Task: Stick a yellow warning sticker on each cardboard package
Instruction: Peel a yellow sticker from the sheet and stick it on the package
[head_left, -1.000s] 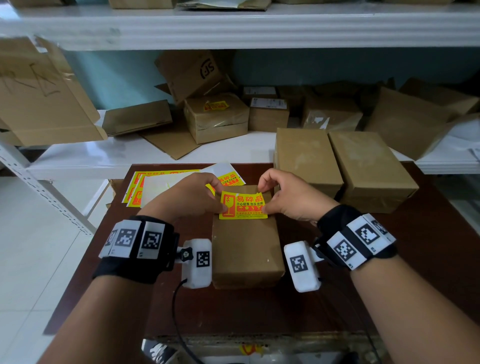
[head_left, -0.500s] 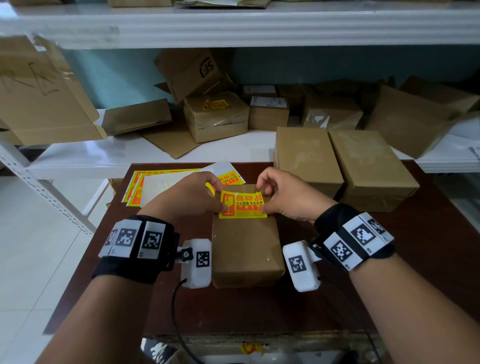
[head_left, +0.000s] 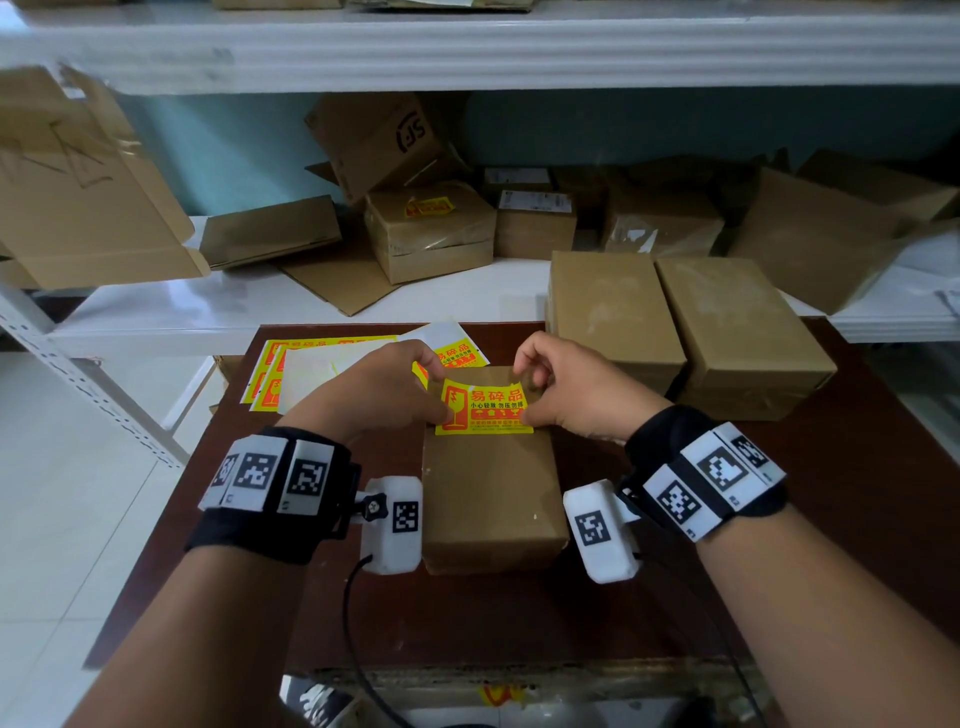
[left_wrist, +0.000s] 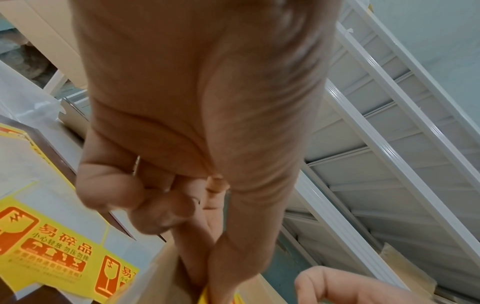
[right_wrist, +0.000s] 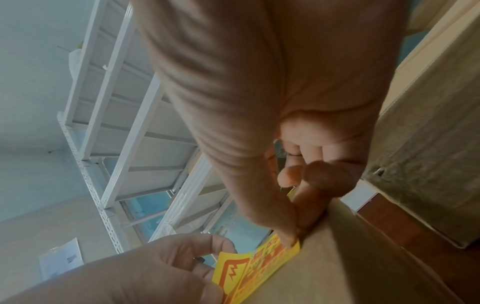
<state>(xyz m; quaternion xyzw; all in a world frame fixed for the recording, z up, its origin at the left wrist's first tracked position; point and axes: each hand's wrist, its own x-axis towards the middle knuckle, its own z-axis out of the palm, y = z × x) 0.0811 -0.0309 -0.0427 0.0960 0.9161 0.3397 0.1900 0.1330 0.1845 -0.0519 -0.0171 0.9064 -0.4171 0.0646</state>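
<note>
The yellow warning sticker (head_left: 485, 406) is a rectangle with red print: a cracked goblet symbol at its left end and Chinese characters beside it. It lies across the far end of the top of a brown cardboard package (head_left: 491, 483) standing on the dark tabletop (head_left: 852, 499); its near edge sits flat on the cardboard, while in the right wrist view its left end curls up off the surface.

The left hand (head_left: 382, 387) has its fingers curled, thumb and forefinger pinching the sticker's left edge. The right hand (head_left: 574, 387) is likewise curled, its thumb tip pressing the sticker's near right corner onto the box and a finger at the far right corner, so both hands grip the one sticker.

One package lies under the hands; two more plain packages (head_left: 685, 325) stand side by side, touching, at the far right of the tabletop, making three on it. To the left lie several overlapping sticker sheets (head_left: 291, 371), partly peeled; their exact count cannot be told. On the white shelf (head_left: 208, 312) behind, one taped box (head_left: 431, 234) carries a yellow sticker on top
</note>
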